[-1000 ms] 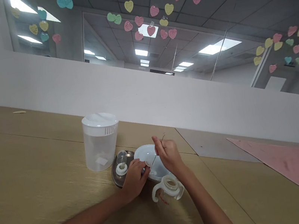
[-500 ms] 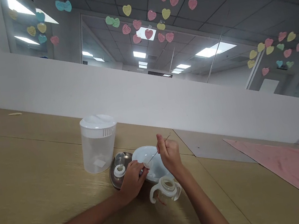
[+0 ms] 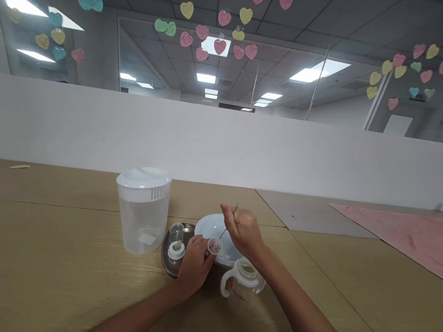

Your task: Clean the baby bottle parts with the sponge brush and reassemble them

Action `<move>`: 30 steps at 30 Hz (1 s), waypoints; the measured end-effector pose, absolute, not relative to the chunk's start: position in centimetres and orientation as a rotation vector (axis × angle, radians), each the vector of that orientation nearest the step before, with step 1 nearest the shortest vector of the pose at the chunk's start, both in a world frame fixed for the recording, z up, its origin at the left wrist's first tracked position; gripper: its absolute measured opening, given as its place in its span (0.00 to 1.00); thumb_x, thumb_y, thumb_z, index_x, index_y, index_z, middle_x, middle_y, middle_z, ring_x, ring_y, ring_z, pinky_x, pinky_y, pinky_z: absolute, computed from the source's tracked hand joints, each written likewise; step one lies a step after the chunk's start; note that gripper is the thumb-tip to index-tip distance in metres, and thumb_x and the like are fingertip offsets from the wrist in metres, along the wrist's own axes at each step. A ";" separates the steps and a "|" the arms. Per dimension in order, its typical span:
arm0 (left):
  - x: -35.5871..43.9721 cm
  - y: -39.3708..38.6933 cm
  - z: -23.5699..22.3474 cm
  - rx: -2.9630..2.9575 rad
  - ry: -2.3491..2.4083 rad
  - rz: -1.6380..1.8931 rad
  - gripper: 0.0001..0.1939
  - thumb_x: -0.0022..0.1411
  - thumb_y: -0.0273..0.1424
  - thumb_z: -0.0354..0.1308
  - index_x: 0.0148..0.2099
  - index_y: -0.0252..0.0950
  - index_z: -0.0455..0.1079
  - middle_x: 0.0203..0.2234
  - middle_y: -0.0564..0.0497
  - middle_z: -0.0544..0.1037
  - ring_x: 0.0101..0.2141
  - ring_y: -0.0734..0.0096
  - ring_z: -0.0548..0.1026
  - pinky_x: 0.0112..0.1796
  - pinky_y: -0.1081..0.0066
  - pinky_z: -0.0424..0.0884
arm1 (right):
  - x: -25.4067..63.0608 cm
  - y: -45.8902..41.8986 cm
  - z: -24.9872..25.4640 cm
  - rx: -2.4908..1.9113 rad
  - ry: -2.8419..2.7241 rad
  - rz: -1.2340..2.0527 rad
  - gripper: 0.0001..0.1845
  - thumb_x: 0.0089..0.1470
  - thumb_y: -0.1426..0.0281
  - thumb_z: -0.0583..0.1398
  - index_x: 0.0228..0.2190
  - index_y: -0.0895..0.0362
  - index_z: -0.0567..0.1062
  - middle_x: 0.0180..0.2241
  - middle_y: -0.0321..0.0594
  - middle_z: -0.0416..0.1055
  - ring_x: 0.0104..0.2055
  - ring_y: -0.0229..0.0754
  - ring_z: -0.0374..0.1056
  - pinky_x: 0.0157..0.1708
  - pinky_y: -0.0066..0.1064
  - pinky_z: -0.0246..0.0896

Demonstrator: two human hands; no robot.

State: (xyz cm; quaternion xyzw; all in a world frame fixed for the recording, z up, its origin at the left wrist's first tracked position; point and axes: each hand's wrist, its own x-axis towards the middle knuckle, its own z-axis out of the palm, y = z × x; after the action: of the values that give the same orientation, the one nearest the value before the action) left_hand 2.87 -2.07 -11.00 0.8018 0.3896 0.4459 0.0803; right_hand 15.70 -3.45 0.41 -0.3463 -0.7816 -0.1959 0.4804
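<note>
Two hands in my feed, both working over the table (image 3: 49,244). L to R: a clear plastic tub (image 3: 144,217) w/ white lid stands upright, just beside a steel tray (image 3: 169,265). On the tray, a small clear bottle top (image 3: 176,232) sits right by a white ring (image 3: 175,250). Next is my left hand (image 3: 193,266), clenched, fingers curled round a small white disc (image 3: 214,245), holding it up near the rim of a white bowl (image 3: 205,228). My right hand (image 3: 243,231) is pinching a thin wire (image 3: 228,228) over the bowl, upper end sticking out above the fingers.

Main change vs. half a sec ago: right hand has moved left, closer to the left one, and the disc has turned so its ridged face points at me. Wire's low end now runs to the disc; can't tell if it goes in.

Below the bowl lies a white two-handled bottle collar (image 3: 240,281). Far right, a pink cloth (image 3: 424,251) lies on the table.
</note>
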 end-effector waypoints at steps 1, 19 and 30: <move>2.9 -2.1 -11.0 2.399 1.172 1.332 0.15 0.65 0.36 0.43 0.30 0.38 0.66 0.29 0.49 0.75 0.36 0.63 0.70 0.49 0.58 0.61 | 15.8 -3.4 0.5 -0.838 -1.905 -0.486 0.31 0.64 0.62 0.42 0.12 0.55 0.61 0.11 0.34 0.59 0.14 0.32 0.55 0.18 0.27 0.47; 2.9 -2.3 -10.6 2.369 1.174 1.356 0.17 0.66 0.36 0.43 0.29 0.37 0.66 0.26 0.51 0.73 0.34 0.65 0.69 0.46 0.62 0.63 | 16.0 -3.6 0.9 -0.957 -1.781 -0.211 0.33 0.63 0.58 0.43 0.09 0.55 0.57 0.09 0.32 0.55 0.13 0.30 0.53 0.17 0.25 0.45; 3.0 -2.8 -9.9 2.285 1.099 1.354 0.17 0.68 0.35 0.42 0.33 0.38 0.70 0.29 0.53 0.76 0.34 0.67 0.70 0.45 0.64 0.62 | 16.0 -3.2 0.7 -0.841 -1.857 -0.541 0.31 0.65 0.62 0.42 0.12 0.56 0.59 0.10 0.32 0.56 0.13 0.30 0.50 0.17 0.26 0.43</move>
State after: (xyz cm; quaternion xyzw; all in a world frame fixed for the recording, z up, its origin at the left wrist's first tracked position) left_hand 2.96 -2.77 -9.89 0.7879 0.3789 0.4669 0.1330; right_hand 16.00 -3.20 0.65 -0.3468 -0.7658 -0.2232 0.4934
